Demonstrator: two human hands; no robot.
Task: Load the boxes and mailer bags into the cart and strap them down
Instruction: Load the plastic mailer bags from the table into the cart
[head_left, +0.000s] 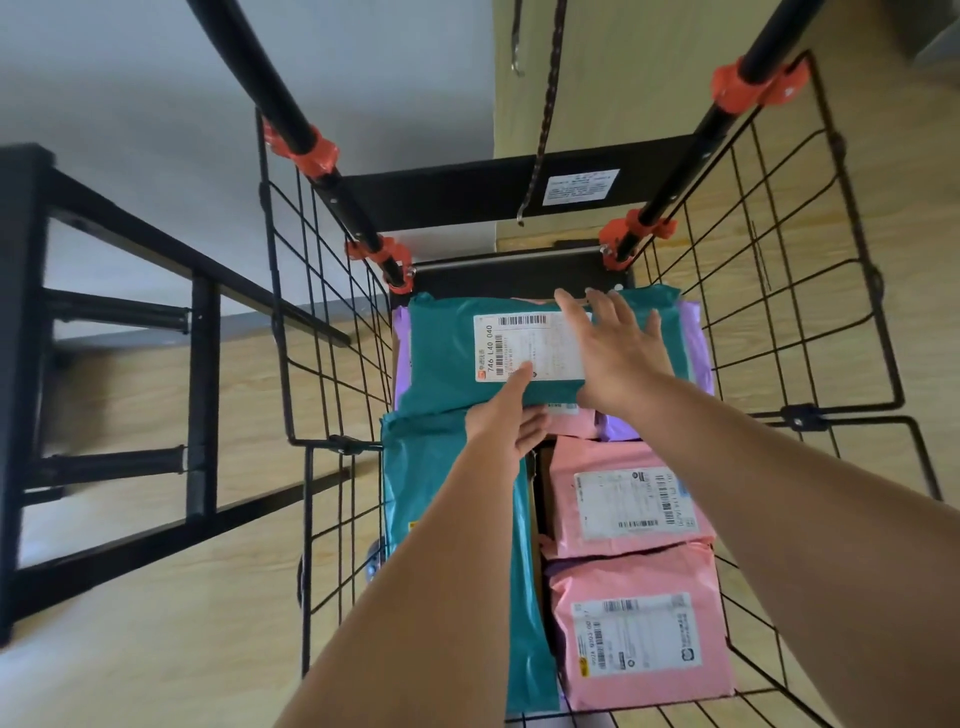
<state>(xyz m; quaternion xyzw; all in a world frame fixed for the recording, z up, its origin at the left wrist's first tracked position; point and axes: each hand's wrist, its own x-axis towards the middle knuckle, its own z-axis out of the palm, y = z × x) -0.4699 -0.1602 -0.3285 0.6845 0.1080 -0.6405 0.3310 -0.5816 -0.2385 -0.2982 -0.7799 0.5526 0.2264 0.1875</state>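
The teal plastic mailer bag (447, 358) lies at the far end of the black wire-mesh cart (441, 200). The left hand (506, 415) pinches its near edge; the right hand (618, 353) rests on it, fingers spread. Pink mailer bags (623, 499) fill the near right corner.

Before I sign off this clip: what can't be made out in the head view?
All in the head view:
- Only the edges of the purple bag show; the top teal bag covers it.
- The label print is too small, and partly under the right hand.
- The left hand has its fingers partly hidden beneath the teal bag's edge.
- The strap is cut off by the top edge.
- The cart floor is buried under parcels.
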